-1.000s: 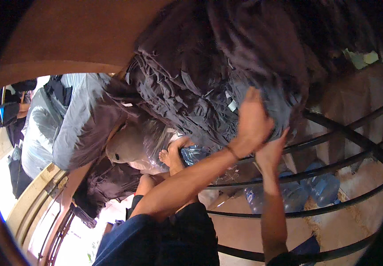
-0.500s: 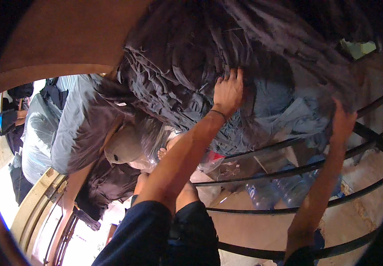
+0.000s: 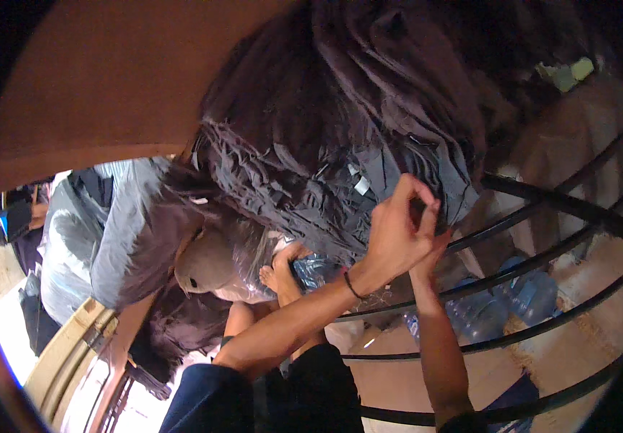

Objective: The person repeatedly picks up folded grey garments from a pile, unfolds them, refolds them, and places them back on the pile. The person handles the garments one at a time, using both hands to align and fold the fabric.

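A large heap of dark grey and brown-black cloth (image 3: 282,159), with many creased layers and a small white tag (image 3: 362,186), fills the upper middle. At its lower right edge my left hand (image 3: 398,234), with a thin dark band at the wrist, is closed, thumb and finger bent together in a pinch. What lies between the fingertips, I cannot make out; dark cloth hangs just behind them. Close behind and below it is my right hand (image 3: 434,252), its fingers mostly hidden by the left.
Black curved metal bars (image 3: 542,267) run along the right, with clear plastic bottles (image 3: 477,314) beyond them. Plastic-wrapped bundles (image 3: 134,231) and a wooden frame (image 3: 70,335) are at left. My bare foot (image 3: 275,278) rests below the heap; a brown panel (image 3: 102,79) rises upper left.
My right hand has come left from the bars to meet my left hand, which moved down and right off the heap. The cloth spread over the right-hand bars has drawn back leftward.
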`<action>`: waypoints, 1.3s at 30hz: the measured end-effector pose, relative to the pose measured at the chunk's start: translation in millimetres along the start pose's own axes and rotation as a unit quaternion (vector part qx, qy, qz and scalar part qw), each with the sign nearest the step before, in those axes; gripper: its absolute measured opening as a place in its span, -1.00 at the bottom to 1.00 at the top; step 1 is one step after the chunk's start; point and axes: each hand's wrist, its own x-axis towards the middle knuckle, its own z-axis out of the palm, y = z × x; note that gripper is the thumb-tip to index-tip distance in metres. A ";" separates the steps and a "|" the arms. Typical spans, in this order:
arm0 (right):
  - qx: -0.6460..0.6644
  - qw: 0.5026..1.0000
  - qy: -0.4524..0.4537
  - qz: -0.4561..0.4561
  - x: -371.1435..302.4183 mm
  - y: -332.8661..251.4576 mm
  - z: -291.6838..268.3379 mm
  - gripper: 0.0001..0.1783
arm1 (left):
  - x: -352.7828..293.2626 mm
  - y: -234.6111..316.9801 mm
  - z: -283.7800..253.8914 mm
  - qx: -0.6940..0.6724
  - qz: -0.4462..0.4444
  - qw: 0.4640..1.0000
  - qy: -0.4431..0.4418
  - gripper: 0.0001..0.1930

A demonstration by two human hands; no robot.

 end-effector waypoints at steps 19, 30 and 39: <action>0.120 0.979 -0.091 -0.137 -216.3 -16.8 -106.9 -0.42 | -61.1 29.7 -201.3 -0.119 -0.208 0.937 0.252 -0.59; 0.068 0.948 -0.256 0.178 -79.0 33.5 -217.4 -0.05 | 6.1 104.1 -106.9 0.092 -0.022 0.990 0.107 -0.41; -0.020 0.951 0.250 -0.181 -22.7 8.4 -140.9 -0.38 | 128.3 21.2 -37.9 0.510 0.431 0.741 -0.071 -0.50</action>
